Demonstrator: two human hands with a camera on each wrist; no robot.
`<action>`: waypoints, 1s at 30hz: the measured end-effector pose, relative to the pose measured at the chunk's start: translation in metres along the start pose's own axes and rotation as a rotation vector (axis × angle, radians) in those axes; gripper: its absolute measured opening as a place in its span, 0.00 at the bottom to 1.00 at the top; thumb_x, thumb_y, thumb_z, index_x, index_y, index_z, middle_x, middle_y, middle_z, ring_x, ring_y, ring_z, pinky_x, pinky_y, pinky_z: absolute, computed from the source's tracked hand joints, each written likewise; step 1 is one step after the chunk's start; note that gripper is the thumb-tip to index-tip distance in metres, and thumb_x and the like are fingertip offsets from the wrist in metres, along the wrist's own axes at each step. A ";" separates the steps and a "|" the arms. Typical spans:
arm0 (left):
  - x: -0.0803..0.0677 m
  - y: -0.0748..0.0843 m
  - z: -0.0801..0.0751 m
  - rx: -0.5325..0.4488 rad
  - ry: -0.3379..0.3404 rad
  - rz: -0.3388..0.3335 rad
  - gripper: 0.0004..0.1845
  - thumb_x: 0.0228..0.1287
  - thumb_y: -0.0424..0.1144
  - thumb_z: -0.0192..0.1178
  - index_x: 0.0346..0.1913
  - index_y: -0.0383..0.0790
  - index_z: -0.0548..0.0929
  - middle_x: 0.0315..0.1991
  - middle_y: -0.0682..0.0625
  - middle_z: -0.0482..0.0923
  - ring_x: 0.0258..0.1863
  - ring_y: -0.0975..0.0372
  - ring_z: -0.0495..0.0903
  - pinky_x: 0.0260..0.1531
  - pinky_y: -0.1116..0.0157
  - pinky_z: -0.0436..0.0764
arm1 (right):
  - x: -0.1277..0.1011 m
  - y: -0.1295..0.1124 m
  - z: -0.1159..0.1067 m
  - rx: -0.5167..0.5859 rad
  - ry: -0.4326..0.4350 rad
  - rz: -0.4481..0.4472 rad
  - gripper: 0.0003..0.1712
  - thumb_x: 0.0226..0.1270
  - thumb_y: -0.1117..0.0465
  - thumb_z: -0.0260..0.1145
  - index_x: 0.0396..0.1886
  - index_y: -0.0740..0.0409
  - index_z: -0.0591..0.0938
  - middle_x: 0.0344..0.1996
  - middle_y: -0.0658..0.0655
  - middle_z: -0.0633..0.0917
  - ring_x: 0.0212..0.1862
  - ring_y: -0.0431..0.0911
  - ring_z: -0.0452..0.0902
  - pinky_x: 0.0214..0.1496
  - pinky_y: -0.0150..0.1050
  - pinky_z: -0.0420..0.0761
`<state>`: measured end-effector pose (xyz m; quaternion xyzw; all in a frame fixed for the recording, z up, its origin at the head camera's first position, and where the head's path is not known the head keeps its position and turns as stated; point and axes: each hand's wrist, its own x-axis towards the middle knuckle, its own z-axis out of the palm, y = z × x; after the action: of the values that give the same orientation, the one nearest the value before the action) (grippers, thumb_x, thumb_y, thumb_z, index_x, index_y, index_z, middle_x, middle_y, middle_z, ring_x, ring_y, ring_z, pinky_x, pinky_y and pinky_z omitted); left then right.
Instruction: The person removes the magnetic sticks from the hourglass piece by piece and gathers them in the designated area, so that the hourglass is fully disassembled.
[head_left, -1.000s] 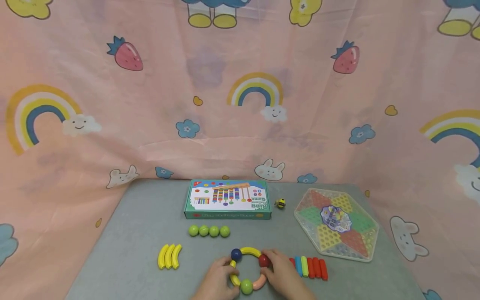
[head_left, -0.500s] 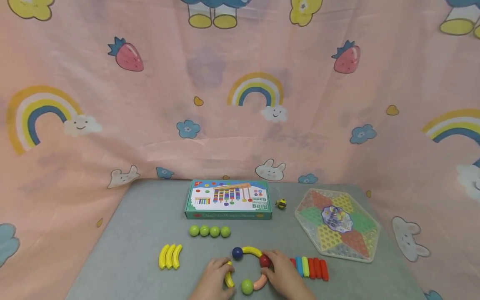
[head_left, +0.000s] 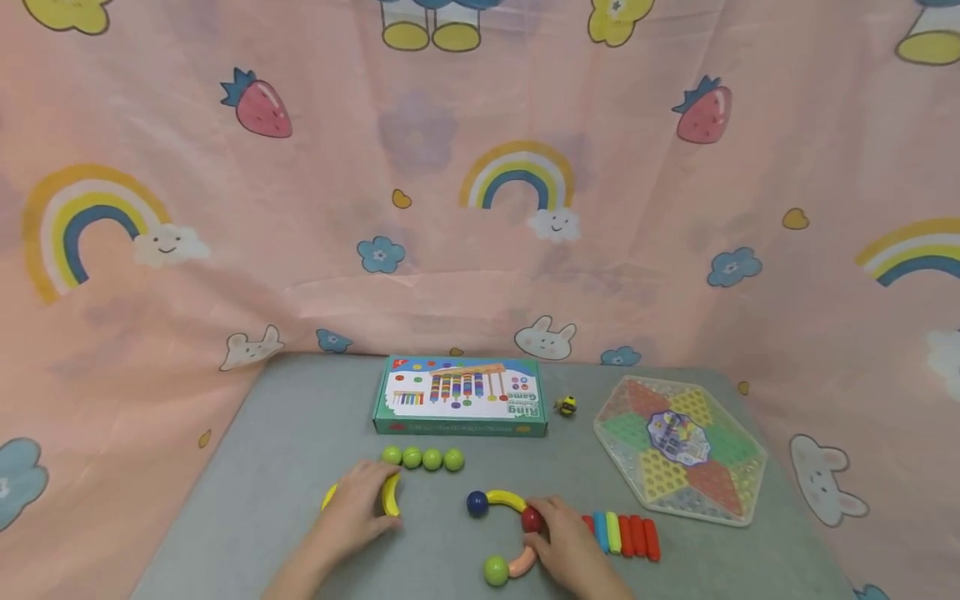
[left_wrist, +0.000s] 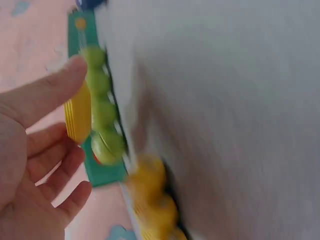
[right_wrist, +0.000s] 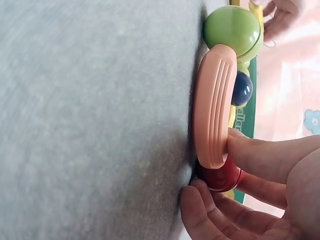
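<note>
My left hand [head_left: 372,502] pinches a yellow curved piece [head_left: 390,493] next to the yellow curved stack [head_left: 328,497], just below a row of green balls [head_left: 422,458]. In the left wrist view the yellow piece [left_wrist: 79,112] sits between thumb and fingers, beside the green balls [left_wrist: 102,112]. My right hand [head_left: 546,533] grips the red ball [head_left: 532,518] of a part ring: blue ball [head_left: 477,502], yellow arc [head_left: 506,500], pink arc [head_left: 522,563], green ball [head_left: 496,570]. The right wrist view shows fingers [right_wrist: 260,155] on the red ball [right_wrist: 220,176] and pink arc [right_wrist: 215,105].
A game box [head_left: 460,395] lies at the back of the grey table [head_left: 285,433]. A small bee toy [head_left: 566,406] and a hexagonal board [head_left: 678,446] are to its right. A row of red, blue and green pieces [head_left: 622,534] lies beside my right hand.
My left hand took the ring's left yellow arc and carried it left and up, towards the yellow stack. The ring now has a gap on its left. My right hand stayed on the red ball.
</note>
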<state>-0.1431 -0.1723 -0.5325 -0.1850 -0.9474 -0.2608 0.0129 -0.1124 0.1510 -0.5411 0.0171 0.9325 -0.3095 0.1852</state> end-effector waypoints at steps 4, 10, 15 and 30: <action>0.004 -0.020 -0.001 0.044 -0.053 0.009 0.39 0.36 0.42 0.85 0.56 0.37 0.82 0.53 0.47 0.83 0.57 0.51 0.76 0.62 0.43 0.69 | -0.002 0.004 -0.003 -0.017 0.007 0.001 0.29 0.59 0.59 0.76 0.61 0.59 0.81 0.50 0.58 0.82 0.48 0.50 0.79 0.53 0.56 0.82; 0.005 -0.036 0.005 0.042 -0.150 0.030 0.36 0.38 0.42 0.84 0.56 0.40 0.83 0.55 0.46 0.82 0.60 0.48 0.75 0.61 0.40 0.67 | -0.003 0.006 -0.005 -0.023 0.020 -0.013 0.29 0.59 0.59 0.76 0.61 0.59 0.81 0.51 0.59 0.82 0.49 0.50 0.79 0.53 0.56 0.82; -0.002 -0.043 -0.005 0.063 -0.157 0.007 0.37 0.35 0.41 0.84 0.56 0.41 0.83 0.56 0.46 0.82 0.60 0.48 0.75 0.60 0.40 0.68 | 0.000 0.002 0.001 -0.006 0.019 -0.027 0.29 0.59 0.59 0.76 0.61 0.58 0.81 0.52 0.59 0.82 0.52 0.52 0.80 0.54 0.57 0.82; -0.003 0.014 0.010 -0.041 -0.133 0.152 0.27 0.51 0.48 0.77 0.55 0.45 0.83 0.46 0.54 0.79 0.46 0.63 0.75 0.49 0.56 0.77 | -0.001 0.004 0.001 0.013 0.012 -0.043 0.28 0.62 0.57 0.74 0.61 0.59 0.81 0.49 0.58 0.82 0.47 0.48 0.78 0.52 0.55 0.83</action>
<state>-0.1343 -0.1575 -0.5351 -0.2736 -0.9239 -0.2653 -0.0342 -0.1104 0.1539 -0.5441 -0.0001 0.9318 -0.3193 0.1726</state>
